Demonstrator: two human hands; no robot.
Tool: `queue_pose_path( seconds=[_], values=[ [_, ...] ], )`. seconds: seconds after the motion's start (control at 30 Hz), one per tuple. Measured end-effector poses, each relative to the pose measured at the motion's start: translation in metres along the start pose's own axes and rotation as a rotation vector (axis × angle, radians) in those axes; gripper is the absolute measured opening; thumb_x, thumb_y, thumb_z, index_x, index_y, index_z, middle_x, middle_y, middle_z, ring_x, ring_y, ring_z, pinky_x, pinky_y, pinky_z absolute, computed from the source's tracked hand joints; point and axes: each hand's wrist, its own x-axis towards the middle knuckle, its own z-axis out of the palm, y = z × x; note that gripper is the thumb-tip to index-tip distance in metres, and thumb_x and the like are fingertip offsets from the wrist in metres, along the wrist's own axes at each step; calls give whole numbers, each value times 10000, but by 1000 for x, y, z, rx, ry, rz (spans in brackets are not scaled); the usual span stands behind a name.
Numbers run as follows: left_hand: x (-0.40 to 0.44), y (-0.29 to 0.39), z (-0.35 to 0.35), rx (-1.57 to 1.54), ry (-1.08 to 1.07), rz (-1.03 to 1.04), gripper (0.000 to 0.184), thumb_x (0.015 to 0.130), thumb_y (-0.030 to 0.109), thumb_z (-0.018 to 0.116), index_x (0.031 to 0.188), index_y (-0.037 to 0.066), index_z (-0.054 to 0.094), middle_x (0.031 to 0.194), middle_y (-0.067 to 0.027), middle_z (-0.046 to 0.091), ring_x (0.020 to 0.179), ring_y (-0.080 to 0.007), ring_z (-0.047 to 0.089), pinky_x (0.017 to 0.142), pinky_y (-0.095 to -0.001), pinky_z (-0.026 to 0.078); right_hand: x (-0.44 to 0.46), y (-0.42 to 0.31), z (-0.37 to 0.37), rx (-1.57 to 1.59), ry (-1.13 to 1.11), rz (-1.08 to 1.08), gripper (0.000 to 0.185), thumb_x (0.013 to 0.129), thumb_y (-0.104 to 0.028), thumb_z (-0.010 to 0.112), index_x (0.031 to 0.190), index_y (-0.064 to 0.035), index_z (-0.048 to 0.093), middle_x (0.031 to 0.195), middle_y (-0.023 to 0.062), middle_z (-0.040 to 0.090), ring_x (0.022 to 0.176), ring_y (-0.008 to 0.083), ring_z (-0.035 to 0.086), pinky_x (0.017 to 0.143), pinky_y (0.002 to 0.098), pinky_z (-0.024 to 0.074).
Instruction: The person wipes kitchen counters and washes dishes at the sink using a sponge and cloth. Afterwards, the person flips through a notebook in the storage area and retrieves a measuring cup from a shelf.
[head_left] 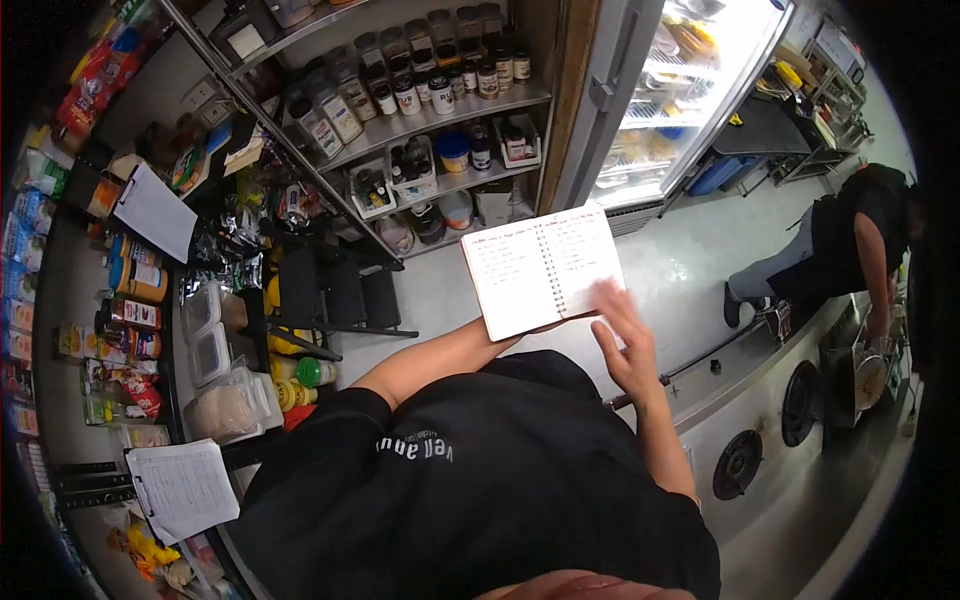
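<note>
An open spiral-bound notebook (515, 275) with handwriting on both pages lies tilted in front of my chest. My left hand (520, 334) is under its lower edge and supports it, mostly hidden by the pages. My right hand (625, 345) is just off the lower right corner of the right page, fingers apart and slightly blurred, with nothing in it.
Steel shelves (440, 120) with jars and bottles stand ahead, beside a lit, glass-fronted fridge (670, 100). Black steps (325, 290) and clipboards (158, 212) are left. A co-worker (850, 240) bends over the steel cooking counter (720, 400) at right.
</note>
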Motion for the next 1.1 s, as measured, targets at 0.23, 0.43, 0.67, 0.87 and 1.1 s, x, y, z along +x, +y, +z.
queue_pose_path(
  seconds=[0.23, 0.43, 0.67, 0.87, 1.1],
  values=[
    [0, -4, -5, -13, 8, 28, 543, 992, 405, 388, 1415, 69, 336, 1437, -111, 402, 1300, -272, 421, 1069, -409, 372, 0, 19, 27, -744, 185, 81, 891, 854, -386, 646, 1416, 129, 185, 1529, 288, 60, 1414, 471, 27, 1121, 558, 138],
    [-6, -8, -4, -23, -14, 25, 546, 992, 407, 389, 1416, 68, 334, 1437, -112, 401, 1301, -273, 421, 1068, -409, 373, 12, 7, 34, -647, 146, -44, 770, 863, -388, 626, 1453, -29, 287, 1533, 274, 81, 1410, 481, 48, 1117, 572, 130],
    [-32, 13, -4, -41, -19, 10, 550, 992, 410, 390, 1417, 67, 331, 1438, -112, 400, 1302, -274, 420, 1067, -410, 374, 25, -14, 54, -491, -175, -292, 475, 865, -175, 620, 1327, -123, 522, 1496, 158, 308, 1397, 378, 243, 1100, 577, 214],
    [-32, 6, -7, -57, -17, 12, 553, 991, 412, 391, 1418, 66, 329, 1438, -113, 400, 1302, -275, 419, 1066, -410, 375, 26, -16, 58, -435, -188, -318, 426, 845, -150, 640, 1262, -103, 568, 1469, 115, 372, 1376, 331, 314, 1096, 551, 257],
    [-35, 7, -10, -64, -15, 39, 557, 991, 415, 392, 1419, 65, 327, 1439, -114, 399, 1303, -276, 418, 1066, -411, 376, 22, -23, 30, -282, -310, -375, 433, 859, -176, 651, 1253, -24, 555, 1444, 174, 393, 1360, 347, 343, 1119, 544, 200]
  ],
)
